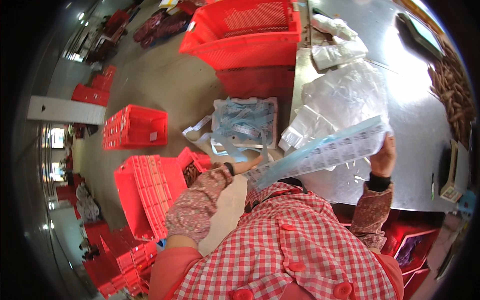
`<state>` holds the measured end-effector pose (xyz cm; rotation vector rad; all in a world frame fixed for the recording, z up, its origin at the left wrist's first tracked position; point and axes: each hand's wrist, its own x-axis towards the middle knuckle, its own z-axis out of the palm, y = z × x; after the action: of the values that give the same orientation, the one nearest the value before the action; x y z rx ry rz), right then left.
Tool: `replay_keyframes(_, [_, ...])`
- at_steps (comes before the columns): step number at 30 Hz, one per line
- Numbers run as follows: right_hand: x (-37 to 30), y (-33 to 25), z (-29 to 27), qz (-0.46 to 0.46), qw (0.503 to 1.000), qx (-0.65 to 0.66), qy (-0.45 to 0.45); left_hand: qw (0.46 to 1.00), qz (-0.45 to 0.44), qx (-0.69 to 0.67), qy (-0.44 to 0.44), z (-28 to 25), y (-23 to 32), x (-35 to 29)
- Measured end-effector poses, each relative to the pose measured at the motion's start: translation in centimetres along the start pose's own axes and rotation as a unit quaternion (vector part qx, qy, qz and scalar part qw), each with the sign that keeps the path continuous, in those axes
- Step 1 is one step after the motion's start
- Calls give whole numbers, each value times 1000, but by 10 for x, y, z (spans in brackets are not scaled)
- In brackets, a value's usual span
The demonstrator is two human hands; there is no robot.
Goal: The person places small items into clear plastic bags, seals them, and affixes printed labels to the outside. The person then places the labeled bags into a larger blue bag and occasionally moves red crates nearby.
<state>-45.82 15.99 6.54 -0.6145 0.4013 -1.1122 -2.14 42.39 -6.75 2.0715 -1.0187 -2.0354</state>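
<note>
Both my hands hold a wide band of printed label strips, white with pale blue edges, stretched slantwise in front of my body. My right hand grips its upper right end over the steel table. At the lower left end, my left hand is closed beside a thin pale blue strip; its fingertips are partly hidden. Beyond my left hand, a white foam box is heaped with tangled blue backing strips, some hanging over its rim. Clear plastic bags lie crumpled on the table just behind the labels.
The steel table fills the right side, with long brown roots piled at its far right beside a dark-framed scale or tablet. Red crates stand around: a large one ahead, another at left, and a stack near my left arm.
</note>
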Motion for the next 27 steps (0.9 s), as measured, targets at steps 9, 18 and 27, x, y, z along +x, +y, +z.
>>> replay_keyframes(9, [19,61,28,158,981,-110,-12,926,-163,-324,-106,138,-274,-207])
replay_keyframes(18, [-2,111,100,227,965,-43,-127,904,-337,-232,122,368,-317,-271])
replay_keyframes(27, [7,139,123,144,943,-223,-201,900,-275,106,322,223,-302,-177])
